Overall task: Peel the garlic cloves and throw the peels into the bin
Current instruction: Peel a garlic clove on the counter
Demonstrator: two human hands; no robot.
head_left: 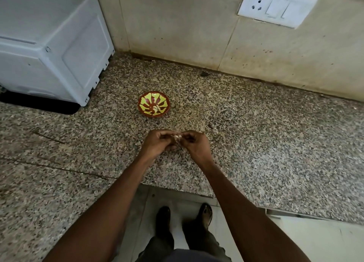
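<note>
A pale garlic clove point(176, 137) is pinched between the fingertips of both hands above the speckled granite counter point(256, 128). My left hand point(157, 143) curls its fingers round the clove from the left. My right hand point(194, 143) pinches it from the right, fingers bent. Most of the clove is hidden by the fingers. Behind the hands stands a small red bowl with a yellow pattern point(154, 104), with a few pale cloves lying in its middle. No bin is in view.
A white appliance point(49, 45) stands at the back left of the counter. A tiled wall with a socket and switch plate point(275, 7) rises behind. The counter's front edge runs below my wrists, with floor tiles and my feet point(183, 218) beneath.
</note>
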